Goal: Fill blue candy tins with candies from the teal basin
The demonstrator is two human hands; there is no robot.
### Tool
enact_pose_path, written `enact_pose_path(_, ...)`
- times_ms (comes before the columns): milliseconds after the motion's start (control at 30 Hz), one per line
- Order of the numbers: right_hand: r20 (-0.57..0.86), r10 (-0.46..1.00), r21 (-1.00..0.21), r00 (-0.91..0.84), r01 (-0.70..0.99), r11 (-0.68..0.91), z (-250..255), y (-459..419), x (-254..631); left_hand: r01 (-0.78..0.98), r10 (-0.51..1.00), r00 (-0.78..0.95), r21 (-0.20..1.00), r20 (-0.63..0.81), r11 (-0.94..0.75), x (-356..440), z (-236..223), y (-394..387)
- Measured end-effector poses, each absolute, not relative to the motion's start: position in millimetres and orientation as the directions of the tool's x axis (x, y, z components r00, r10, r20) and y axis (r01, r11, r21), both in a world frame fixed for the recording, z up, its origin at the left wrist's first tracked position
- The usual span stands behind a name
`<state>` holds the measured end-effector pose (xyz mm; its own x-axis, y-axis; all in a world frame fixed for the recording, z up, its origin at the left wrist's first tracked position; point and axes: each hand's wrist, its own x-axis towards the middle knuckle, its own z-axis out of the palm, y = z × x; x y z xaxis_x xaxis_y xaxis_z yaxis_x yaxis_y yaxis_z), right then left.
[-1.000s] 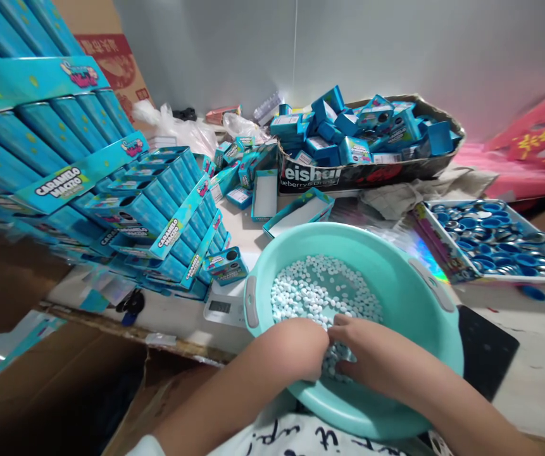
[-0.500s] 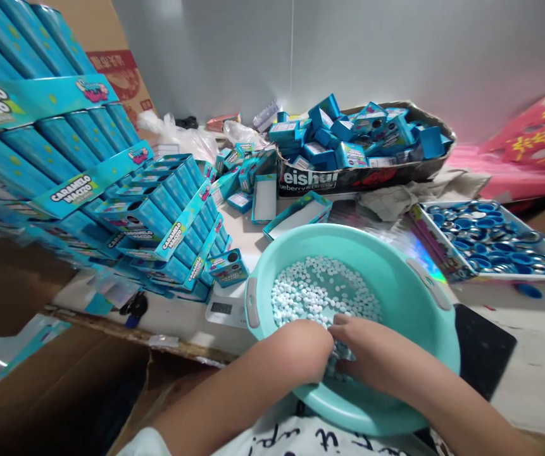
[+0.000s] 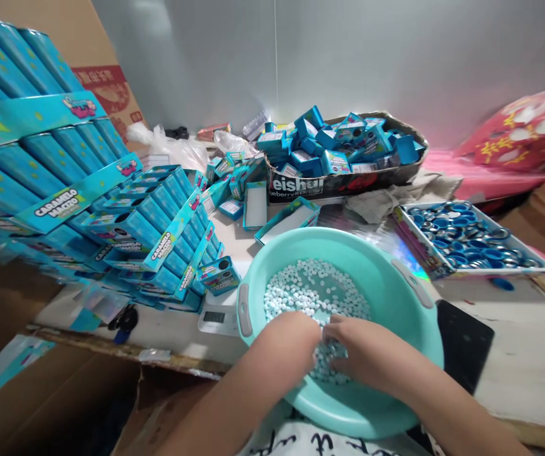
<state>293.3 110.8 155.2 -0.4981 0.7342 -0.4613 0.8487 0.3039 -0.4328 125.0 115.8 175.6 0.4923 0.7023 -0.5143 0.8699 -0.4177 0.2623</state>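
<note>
A wide turquoise basin stands directly in front of me, with many small, pale, round candies spread over its bottom. Both hands are down inside it among the candies. My left hand is bent inward at the wrist, and its fingers are hidden behind the back of the hand. Close beside it, my right hand has its fingers curled toward the left one. Whatever lies between the two hands is mostly covered and cannot be made out.
Left of the basin are a digital scale carrying a small blue box and stacked display boxes. Behind sits a carton full of blue boxes. A tray of blue-and-silver lids stands right, near a black flat object.
The view has shifted, so the basin and table appear slightly further left. My hands stay together in the basin, with a little more of the candies showing below them.
</note>
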Motion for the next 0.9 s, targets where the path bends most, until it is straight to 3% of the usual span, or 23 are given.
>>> enact_pose_path(67,-0.466,0.734,-0.425,-0.493,0.853,0.303,157.0,111.6,292.8,0.909,0.814,0.412,0.238,-0.408,-0.341,98.7,202.4,117.5)
enact_pose_path(133,-0.474,0.73,-0.419,-0.493,0.855,0.306,159.3,112.7,291.8,0.931,0.947,0.262,0.307,-0.186,-0.197,63.8,226.3,121.8)
enact_pose_path(267,-0.504,0.711,-0.408,-0.49,0.861,0.304,162.5,114.4,290.3,0.932,0.998,-0.036,0.362,0.043,0.018,-0.8,247.0,137.4)
enact_pose_path(667,-0.452,0.73,-0.467,-0.514,0.833,0.297,156.3,114.9,294.6,0.941,0.991,-0.105,0.315,-0.084,0.126,-20.6,233.3,166.3)
enact_pose_path(900,-0.441,0.739,-0.477,-0.51,0.83,0.289,155.8,115.2,296.4,0.917,0.995,-0.088,0.387,-0.047,0.1,-22.1,230.6,168.3)
